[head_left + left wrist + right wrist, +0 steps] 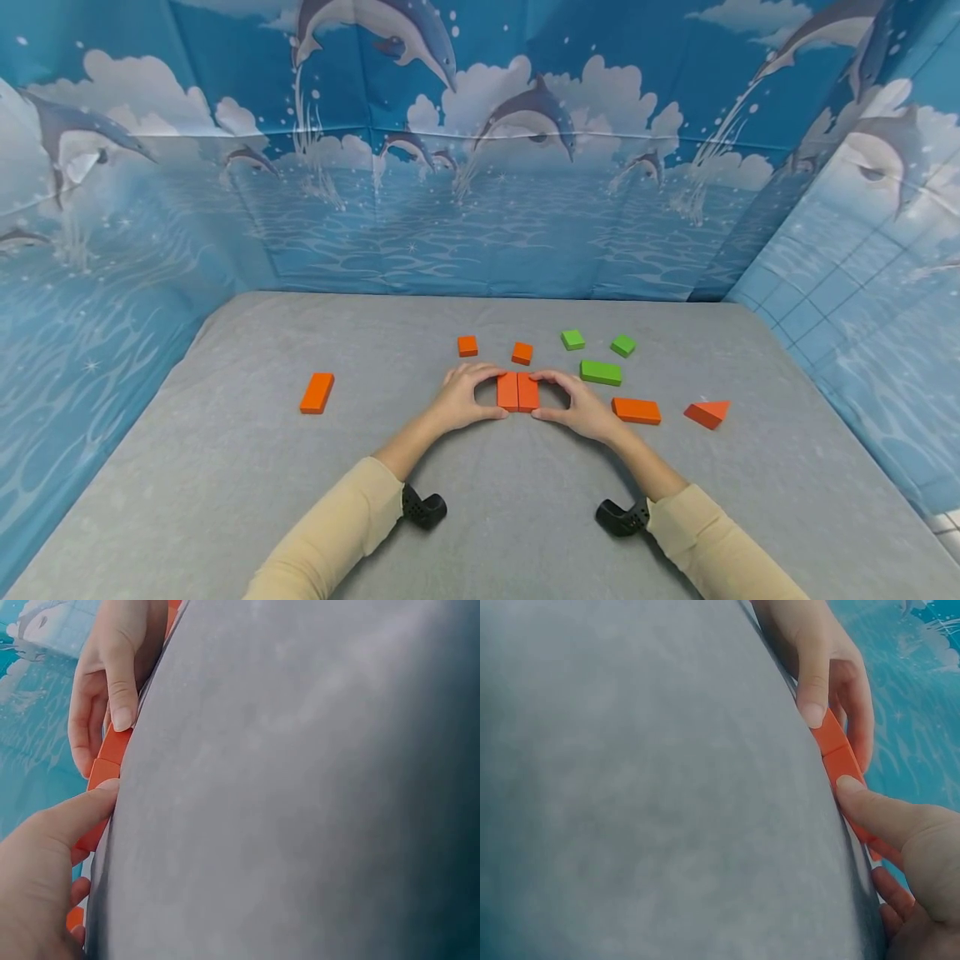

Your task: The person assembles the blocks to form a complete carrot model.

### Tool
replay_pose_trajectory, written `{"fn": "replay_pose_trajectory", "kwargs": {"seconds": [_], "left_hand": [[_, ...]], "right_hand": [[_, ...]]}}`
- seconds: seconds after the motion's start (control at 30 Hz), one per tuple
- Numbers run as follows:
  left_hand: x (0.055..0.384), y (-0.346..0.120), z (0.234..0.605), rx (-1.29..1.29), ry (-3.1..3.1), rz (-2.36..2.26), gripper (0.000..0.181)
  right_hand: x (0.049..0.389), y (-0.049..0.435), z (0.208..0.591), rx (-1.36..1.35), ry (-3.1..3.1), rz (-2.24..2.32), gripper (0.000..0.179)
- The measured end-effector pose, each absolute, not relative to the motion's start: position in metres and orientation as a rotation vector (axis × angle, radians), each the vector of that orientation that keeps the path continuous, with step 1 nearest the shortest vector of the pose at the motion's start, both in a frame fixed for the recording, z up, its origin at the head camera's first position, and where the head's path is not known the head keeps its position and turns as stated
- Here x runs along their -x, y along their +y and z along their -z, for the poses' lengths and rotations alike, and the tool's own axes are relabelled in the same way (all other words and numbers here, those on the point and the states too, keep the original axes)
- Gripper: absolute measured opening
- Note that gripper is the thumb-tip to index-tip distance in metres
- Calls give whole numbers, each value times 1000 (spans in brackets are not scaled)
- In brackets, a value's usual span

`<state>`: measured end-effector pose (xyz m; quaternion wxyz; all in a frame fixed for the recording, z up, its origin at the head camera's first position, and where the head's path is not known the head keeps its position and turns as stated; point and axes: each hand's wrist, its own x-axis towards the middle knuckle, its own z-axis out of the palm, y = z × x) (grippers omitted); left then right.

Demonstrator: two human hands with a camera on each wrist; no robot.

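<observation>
Two flat orange rectangular blocks lie edge to edge on the grey table in the head view, a left block (507, 392) and a right block (528, 392). My left hand (463, 397) pinches the left one, thumb at the near end and fingers at the far end. From the other side, my right hand (587, 408) grips the right block the same way. Both wrist views show the thumbs on the blocks' near faces; in the right wrist view, the right block (844, 766) touches its neighbour at a thin seam. The fingers behind the blocks are partly hidden.
Behind the hands sit a small orange block (467, 346) and another small orange block (522, 353). Several green blocks, including a long green one (601, 372), lie to the right, near an orange block (636, 411) and an orange triangular block (707, 413). Far left lies an orange block (317, 393).
</observation>
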<state>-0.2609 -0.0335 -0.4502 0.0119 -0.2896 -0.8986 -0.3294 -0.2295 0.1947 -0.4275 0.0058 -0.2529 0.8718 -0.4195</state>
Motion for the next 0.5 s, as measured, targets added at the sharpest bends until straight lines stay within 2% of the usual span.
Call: {"fn": "replay_pose_trajectory", "kwargs": {"seconds": [0.17,0.5], "left_hand": [[261,-35,452,907,-2797,1051,63],[261,-37,451,911,-2781,1112,62]], "right_hand": [[242,201,447,803,2754,1292,51],[242,199,448,809,2802,1227,52]]}}
